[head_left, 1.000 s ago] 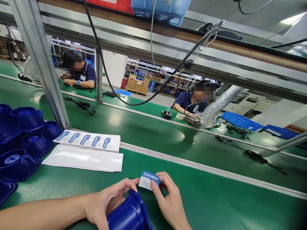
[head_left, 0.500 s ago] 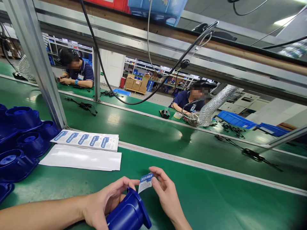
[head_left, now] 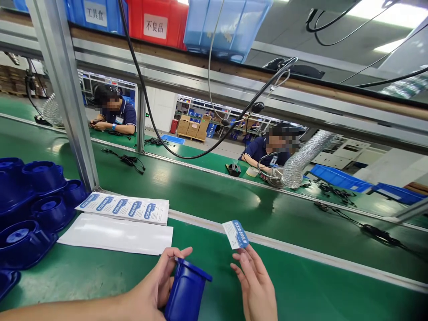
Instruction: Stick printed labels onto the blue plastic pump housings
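My left hand point(head_left: 160, 285) is wrapped round a dark blue plastic housing point(head_left: 187, 290), its flanged end up and tilted to the right. Between the thumb and fingers of my right hand point(head_left: 256, 281) is a blue-and-white sticker label point(head_left: 236, 234), held by one corner, apart from the housing. Its printed face shows. To the left lie a sheet of the same labels point(head_left: 123, 207) and, in front of it, a blank white backing sheet point(head_left: 117, 234).
Several blue plastic housings point(head_left: 48, 211) crowd the left side. A metal post point(head_left: 72, 98) rises behind them. Black cables point(head_left: 129, 160) lie on the green bench beyond. Two co-workers sit across, one near a silver duct point(head_left: 301, 160). Red point(head_left: 157, 22) and blue bins stand on the shelf overhead.
My right hand has carried the label up and right, away from the housing, and turned it. The housing is now more upright in my left hand. The camera view has tilted up slightly.
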`<action>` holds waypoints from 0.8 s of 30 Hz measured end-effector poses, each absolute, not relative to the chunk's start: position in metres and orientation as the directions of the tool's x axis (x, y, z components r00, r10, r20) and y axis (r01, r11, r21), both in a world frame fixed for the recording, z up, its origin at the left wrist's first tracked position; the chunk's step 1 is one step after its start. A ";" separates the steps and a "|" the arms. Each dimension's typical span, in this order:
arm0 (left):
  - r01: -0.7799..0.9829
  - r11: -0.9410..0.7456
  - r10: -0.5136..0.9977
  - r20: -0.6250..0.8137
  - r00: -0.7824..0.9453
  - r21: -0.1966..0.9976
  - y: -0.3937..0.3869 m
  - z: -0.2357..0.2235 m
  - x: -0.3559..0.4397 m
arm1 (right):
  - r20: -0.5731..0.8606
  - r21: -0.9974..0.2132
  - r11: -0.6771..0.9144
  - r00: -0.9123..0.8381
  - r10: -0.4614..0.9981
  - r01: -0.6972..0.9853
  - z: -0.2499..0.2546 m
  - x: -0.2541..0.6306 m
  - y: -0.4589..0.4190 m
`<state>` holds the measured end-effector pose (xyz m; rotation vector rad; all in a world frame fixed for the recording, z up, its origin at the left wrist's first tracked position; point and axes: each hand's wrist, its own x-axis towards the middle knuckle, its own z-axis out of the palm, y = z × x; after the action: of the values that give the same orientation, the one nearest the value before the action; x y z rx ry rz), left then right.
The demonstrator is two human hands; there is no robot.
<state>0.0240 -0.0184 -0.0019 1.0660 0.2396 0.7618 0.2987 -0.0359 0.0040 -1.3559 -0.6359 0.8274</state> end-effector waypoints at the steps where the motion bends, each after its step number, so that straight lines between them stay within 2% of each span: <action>1: -0.443 0.256 0.671 0.172 0.721 0.859 -0.019 -0.001 0.025 | -0.052 -0.989 0.031 0.545 0.837 -0.141 0.006 0.294 -0.038; 7: -0.438 0.265 0.668 0.164 0.726 0.859 -0.022 -0.003 0.027 | 0.260 -0.965 0.259 0.285 0.923 0.041 0.007 0.247 -0.055; 9: -0.447 0.267 0.649 0.184 0.738 0.854 -0.025 -0.007 0.029 | 0.318 -0.948 0.312 0.218 0.923 0.063 0.004 0.235 -0.058; 14: -0.433 0.186 0.662 0.213 0.718 0.882 -0.030 -0.019 0.036 | 0.270 -0.962 0.269 0.231 0.935 0.034 -0.003 0.214 -0.061; 17: -0.355 0.059 0.727 0.203 0.656 0.933 -0.033 -0.021 0.037 | 0.236 -0.969 0.199 0.315 0.920 0.144 -0.010 0.200 -0.066; 20: -0.334 -0.015 0.784 0.218 0.581 0.943 -0.033 -0.018 0.036 | 0.191 -0.963 0.114 0.313 0.930 0.246 -0.026 0.198 -0.065; 24: -0.386 0.018 0.833 0.200 0.516 0.922 -0.025 -0.016 0.035 | 0.196 -0.975 0.147 0.324 0.925 0.168 -0.044 0.224 -0.048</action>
<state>0.0346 -0.0249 -0.0156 1.2120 0.4635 1.0006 0.2243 -0.0475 -0.0438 -1.3223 -1.1256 0.7570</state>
